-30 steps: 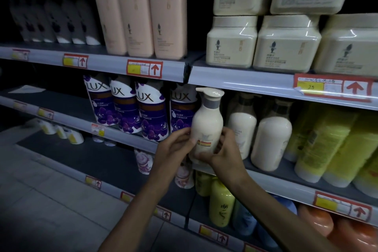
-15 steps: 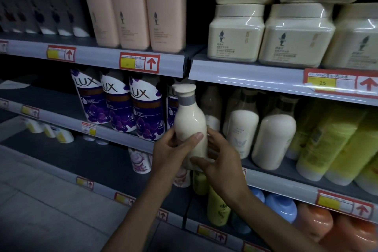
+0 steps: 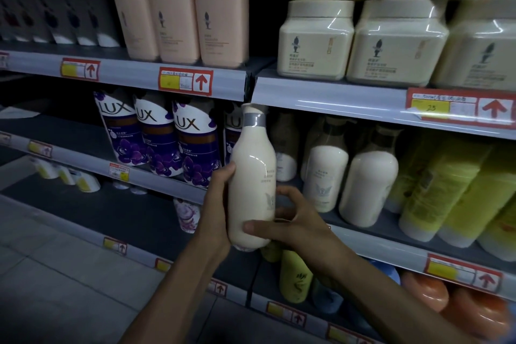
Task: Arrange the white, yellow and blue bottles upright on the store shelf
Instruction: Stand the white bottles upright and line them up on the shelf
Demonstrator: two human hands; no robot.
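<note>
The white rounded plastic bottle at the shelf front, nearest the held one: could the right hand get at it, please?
Probably, once freed: the white rounded plastic shelf bottle stands beyond the right hand with nothing between, but that hand grips the held cream-white plastic bottle.

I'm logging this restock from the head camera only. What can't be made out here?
Head view, white bottle: its print is too small to read.
Fourth LUX pouch: mostly behind that bottle.
Left hand: fingers hidden behind the bottle.
Blue bottles below: largely covered by the right forearm.
Pink bottles: tops cut off by the top edge.
Upper-left bottles: too dark.
</note>
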